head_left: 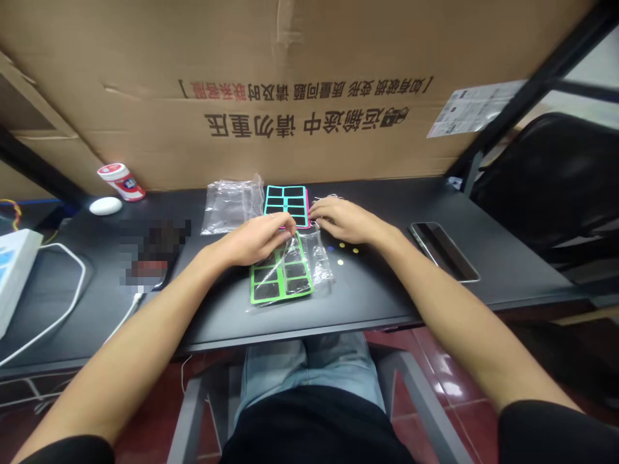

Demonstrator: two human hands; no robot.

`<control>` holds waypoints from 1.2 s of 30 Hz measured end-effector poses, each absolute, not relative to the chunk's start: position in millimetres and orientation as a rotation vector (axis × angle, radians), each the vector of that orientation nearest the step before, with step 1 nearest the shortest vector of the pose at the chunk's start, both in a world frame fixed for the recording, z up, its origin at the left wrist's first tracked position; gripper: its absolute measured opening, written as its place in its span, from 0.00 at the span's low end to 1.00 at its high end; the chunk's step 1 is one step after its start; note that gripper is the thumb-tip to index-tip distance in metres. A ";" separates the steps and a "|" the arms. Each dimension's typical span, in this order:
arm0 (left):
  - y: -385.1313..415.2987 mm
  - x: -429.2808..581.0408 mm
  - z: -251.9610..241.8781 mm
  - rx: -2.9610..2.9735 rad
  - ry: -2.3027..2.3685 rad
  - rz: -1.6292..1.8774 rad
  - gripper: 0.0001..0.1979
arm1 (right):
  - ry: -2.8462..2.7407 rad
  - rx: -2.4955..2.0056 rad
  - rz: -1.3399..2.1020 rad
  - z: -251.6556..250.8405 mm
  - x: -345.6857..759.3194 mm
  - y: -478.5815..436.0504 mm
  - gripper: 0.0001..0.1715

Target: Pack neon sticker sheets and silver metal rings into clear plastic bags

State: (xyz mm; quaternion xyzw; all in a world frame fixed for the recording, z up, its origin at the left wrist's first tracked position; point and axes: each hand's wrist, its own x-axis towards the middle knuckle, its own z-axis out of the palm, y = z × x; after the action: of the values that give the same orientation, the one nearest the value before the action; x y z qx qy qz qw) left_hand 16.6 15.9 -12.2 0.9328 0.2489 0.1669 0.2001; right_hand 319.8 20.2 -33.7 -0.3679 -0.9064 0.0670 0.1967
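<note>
My left hand (264, 238) is closed, thumb and fingers pinching the top edge of a clear plastic bag (319, 258). Inside or under that bag lies a green-framed card (282, 298) with dark rectangular windows; the plastic makes it hard to tell which. Behind it a turquoise-framed card (285, 191) of the same pattern rests on a pink one (307, 200), whose edge shows. My right hand (341, 216) lies low at the right edge of these cards, fingers stretched and apart. Thin white strings (333, 196) show behind its knuckles. Small yellow discs (356, 251) and a blue disc (331, 248) are scattered nearby.
Another clear plastic bag (229, 206) lies left of the cards. A phone (445, 251) is at the right. On the left are a red-and-white canister (123, 182), a white oval object (105, 206), and a white cable (80, 283). A cardboard sheet (309, 154) stands behind the desk.
</note>
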 end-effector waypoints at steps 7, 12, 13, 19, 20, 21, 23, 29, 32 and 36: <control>15.8 16.4 -11.6 2.621 0.699 0.462 0.08 | -2.483 -1.088 0.209 -26.4 332.5 21.7 0.14; 14.3 16.2 -11.6 2.630 0.694 0.547 0.07 | -2.196 -1.174 0.367 -15.2 323.6 10.2 0.16; 13.7 15.9 -11.5 2.624 0.707 0.595 0.07 | -2.145 -1.221 0.485 -12.5 320.8 6.8 0.18; 14.0 14.9 -8.9 2.587 0.937 1.029 0.07 | -1.908 -1.146 1.176 0.4 312.5 -7.0 0.29; 15.2 15.2 -8.4 2.593 0.951 1.088 0.07 | -1.855 -1.098 1.261 2.0 312.6 -7.8 0.31; 16.4 15.7 -8.0 2.603 0.947 1.139 0.06 | -1.811 -1.055 1.346 3.4 312.7 -8.5 0.32; 18.6 17.0 -7.4 2.628 0.901 1.214 0.06 | -1.777 -1.001 1.477 4.9 311.9 -9.9 0.32; 17.3 19.8 -6.5 2.675 0.931 1.200 0.06 | -1.758 -0.963 1.504 0.8 302.5 -12.1 0.24; 17.0 19.8 -6.4 2.632 1.020 1.313 0.13 | -1.714 -0.935 1.461 -1.6 303.0 -9.3 0.26; 28.3 17.5 -10.7 2.292 1.091 1.529 0.35 | -1.655 -0.898 1.207 -3.0 310.4 -2.1 0.27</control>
State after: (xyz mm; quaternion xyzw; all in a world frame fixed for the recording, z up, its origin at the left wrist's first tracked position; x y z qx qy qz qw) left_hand 17.5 28.3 -10.7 0.7703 0.3667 0.5140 0.0891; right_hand 310.4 -2.1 -3.0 -0.3610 -0.6655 0.4853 0.4373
